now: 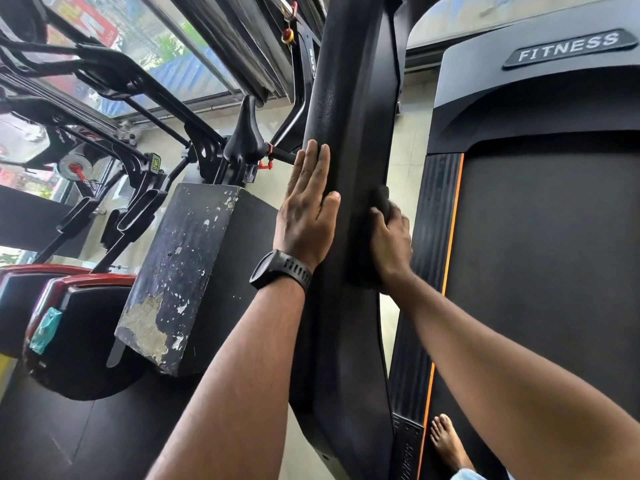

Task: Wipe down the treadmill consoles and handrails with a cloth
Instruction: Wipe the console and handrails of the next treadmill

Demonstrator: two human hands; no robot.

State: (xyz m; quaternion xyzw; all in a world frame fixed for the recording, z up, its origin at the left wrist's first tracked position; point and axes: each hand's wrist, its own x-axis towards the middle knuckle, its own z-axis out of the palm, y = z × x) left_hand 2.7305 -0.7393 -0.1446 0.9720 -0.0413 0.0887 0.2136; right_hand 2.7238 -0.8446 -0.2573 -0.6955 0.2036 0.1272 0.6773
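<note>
I have the left hand [306, 209] laid flat on the left face of the black handrail [349, 116], which runs up the centre of the frame; its fingers are straight and hold nothing. A black watch [280, 271] sits on that wrist. Just right of centre, the right hand [389, 244] curls round a dark cloth [381, 199] and presses it to the rail's right edge. The treadmill belt [554, 271] fills the right side, under a FITNESS badge [568, 46] at upper right.

Handrail [349, 98] left of treadmill belt [554, 271]
</note>
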